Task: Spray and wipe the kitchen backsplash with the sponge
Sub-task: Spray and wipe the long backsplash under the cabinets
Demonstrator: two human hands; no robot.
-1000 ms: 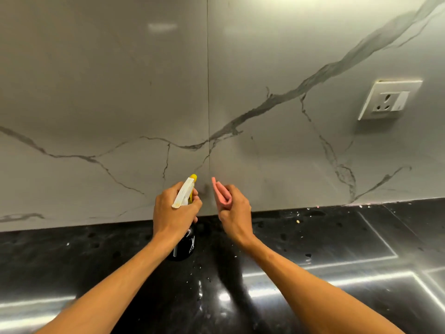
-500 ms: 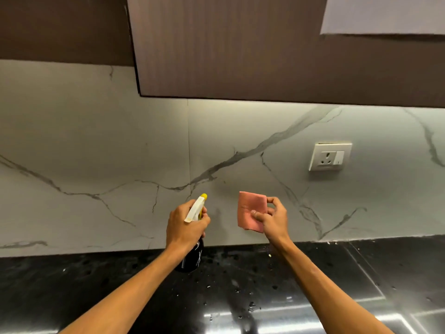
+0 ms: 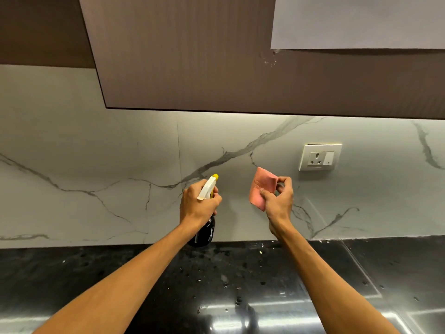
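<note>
The backsplash [image 3: 84,169] is a wall of grey marble-look panels with dark veins. It spans the view from the 9 o'clock edge to the 3 o'clock edge, with one vertical panel joint just left of centre. A brown upper cabinet [image 3: 192,56] hangs above it at 12 o'clock. A glossy black countertop [image 3: 228,273], flecked with pale specks and droplets, lies below it at 6 o'clock.

The left hand [image 3: 198,206] sits at 7 o'clock from frame centre. Its fingers are curled round the neck of the spray bottle [image 3: 204,235], gripping it. The bottle stands upright, with a dark body below the hand and a white trigger head above. The yellow nozzle points toward 1 o'clock, at the backsplash. It cannot be told whether the base touches the countertop.

The sponge [image 3: 262,186] is at 3 o'clock from the nozzle and clear of the bottle. It is pink and folded, with its broad face turned toward the backsplash. Contact with the wall cannot be told.

The right hand [image 3: 279,201] is at 4 o'clock from the sponge. It pinches the right edge of the sponge between thumb and fingertips.

A white wall socket [image 3: 319,157] is mounted at 1 o'clock from the sponge, apart from it. A pale panel [image 3: 361,20] fills the 1 o'clock corner of the view.
</note>
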